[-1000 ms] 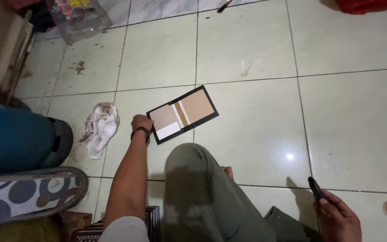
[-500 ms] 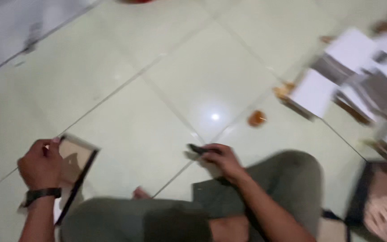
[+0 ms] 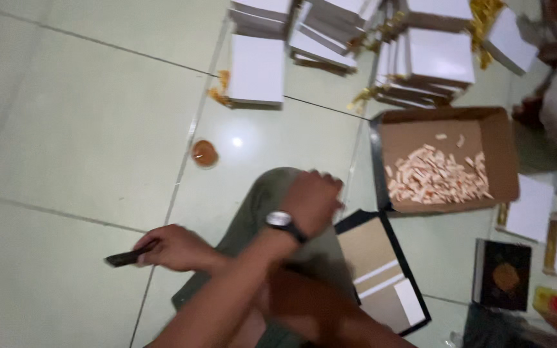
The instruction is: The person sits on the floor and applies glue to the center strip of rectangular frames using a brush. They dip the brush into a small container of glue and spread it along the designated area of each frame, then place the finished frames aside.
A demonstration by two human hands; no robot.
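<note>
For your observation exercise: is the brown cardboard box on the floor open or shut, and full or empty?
Open, partly filled: the cardboard box has no lid, and pale small pieces cover part of its bottom.

place: home floor workshop | signs: pale tiled floor (image 3: 85, 129); stacked white booklets (image 3: 256, 71); cardboard box (image 3: 446, 122) of wooden pieces

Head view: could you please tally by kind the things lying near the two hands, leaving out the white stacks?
cardboard box, open, with pale chips inside: 1
black-edged board: 1
orange round pot: 1
dark tool, held in the right hand: 1
Total: 4
</note>
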